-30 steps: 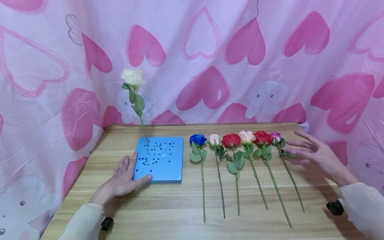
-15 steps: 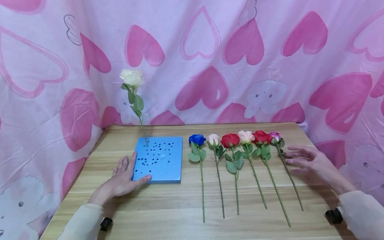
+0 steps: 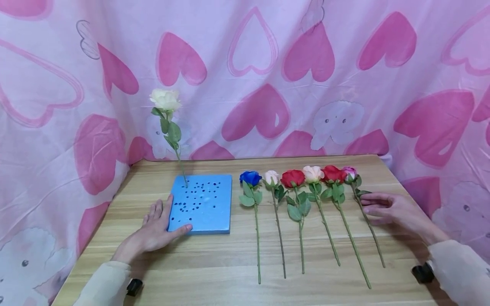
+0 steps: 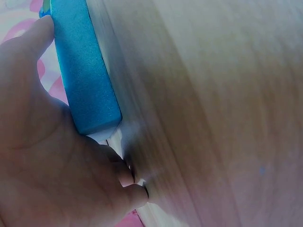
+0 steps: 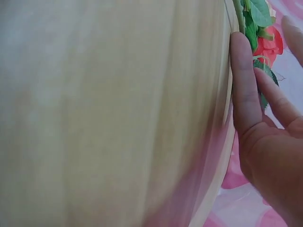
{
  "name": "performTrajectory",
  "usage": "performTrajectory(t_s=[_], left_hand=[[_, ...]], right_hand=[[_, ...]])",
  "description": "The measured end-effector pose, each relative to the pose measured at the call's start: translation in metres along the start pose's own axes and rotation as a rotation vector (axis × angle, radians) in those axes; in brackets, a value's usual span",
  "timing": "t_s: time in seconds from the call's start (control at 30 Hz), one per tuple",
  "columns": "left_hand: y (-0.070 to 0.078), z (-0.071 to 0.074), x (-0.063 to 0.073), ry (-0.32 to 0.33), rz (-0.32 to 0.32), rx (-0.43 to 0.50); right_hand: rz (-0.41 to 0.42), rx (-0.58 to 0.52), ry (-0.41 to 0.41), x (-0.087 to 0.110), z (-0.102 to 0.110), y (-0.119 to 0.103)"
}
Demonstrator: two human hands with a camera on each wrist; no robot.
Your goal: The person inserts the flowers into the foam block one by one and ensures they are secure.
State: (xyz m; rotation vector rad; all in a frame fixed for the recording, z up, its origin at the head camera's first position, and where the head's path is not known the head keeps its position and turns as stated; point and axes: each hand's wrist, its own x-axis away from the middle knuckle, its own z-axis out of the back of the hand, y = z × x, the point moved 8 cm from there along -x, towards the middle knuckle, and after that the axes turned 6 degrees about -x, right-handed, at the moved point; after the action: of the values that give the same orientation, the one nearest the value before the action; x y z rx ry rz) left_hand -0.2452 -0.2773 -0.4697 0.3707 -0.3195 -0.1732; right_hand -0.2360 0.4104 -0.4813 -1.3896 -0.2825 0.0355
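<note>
My left hand (image 3: 155,231) rests against the left edge of a blue foam block (image 3: 216,221), fingers spread along its side and thumb on its front edge. Pierced with many holes, the block carries a white rose (image 3: 165,100) standing upright near its back left. In the left wrist view the thumb presses the block's side (image 4: 85,71). My right hand (image 3: 398,212) is beside the purple-pink rose (image 3: 349,174) at the row's right end, its loosely extended fingertips close to the stem and a leaf. The right wrist view has the fingers (image 5: 246,85) low along the tabletop near green leaves.
To the left of the purple-pink rose lie a red rose (image 3: 334,174), a pale pink rose (image 3: 313,174), another red rose (image 3: 293,178), another pale pink rose (image 3: 272,178) and a blue rose (image 3: 250,177). A pink heart-patterned curtain (image 3: 256,114) hangs behind the wooden table (image 3: 199,272).
My right hand has come down and slightly left toward the purple-pink rose's stem, its fingers drawing closer together. The left hand stays on the foam block.
</note>
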Motion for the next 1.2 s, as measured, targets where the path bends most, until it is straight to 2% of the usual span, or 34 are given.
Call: performTrajectory(t_s=[0.13, 0.23, 0.73, 1.2], left_hand=[[-0.0005, -0.001, -0.0012, -0.004, 0.0, -0.005], [-0.0011, -0.0013, -0.0024, -0.002, -0.002, -0.01], [0.0015, 0.0001, -0.0005, 0.012, -0.018, 0.004], [0.0029, -0.0001, 0.0006, 0.02, -0.02, 0.0]], right_hand=[[-0.085, 0.061, -0.003, -0.0039, -0.0021, 0.0058], [-0.112, 0.088, 0.004, -0.0065, -0.0031, 0.0083], [-0.09, 0.126, -0.015, -0.0098, -0.0071, 0.009], [-0.039, 0.042, -0.047, -0.0068, 0.0024, 0.0055]])
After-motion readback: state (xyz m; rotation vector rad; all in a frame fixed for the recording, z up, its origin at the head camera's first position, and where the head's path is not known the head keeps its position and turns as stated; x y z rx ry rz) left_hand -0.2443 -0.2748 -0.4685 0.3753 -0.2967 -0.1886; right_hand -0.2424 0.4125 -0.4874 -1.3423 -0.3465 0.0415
